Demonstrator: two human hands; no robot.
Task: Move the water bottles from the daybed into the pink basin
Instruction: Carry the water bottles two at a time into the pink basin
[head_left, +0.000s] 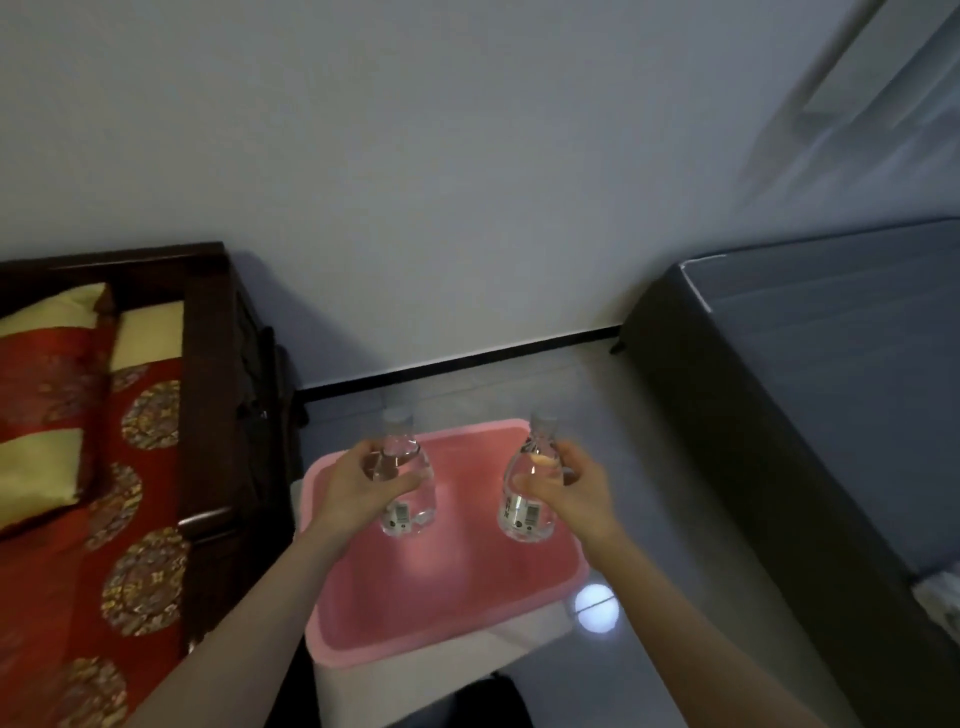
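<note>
You have a clear water bottle in each hand: the left bottle (402, 475) wrapped by your left hand (363, 483), the right bottle (530, 486) by your right hand (569, 491). Both are gripped around the shoulder, caps up, which keeps them upright for setting down. They hang side by side over the pink basin (441, 603) (empty, as far as shows). The daybed (208, 395) stands just left of the basin.
</note>
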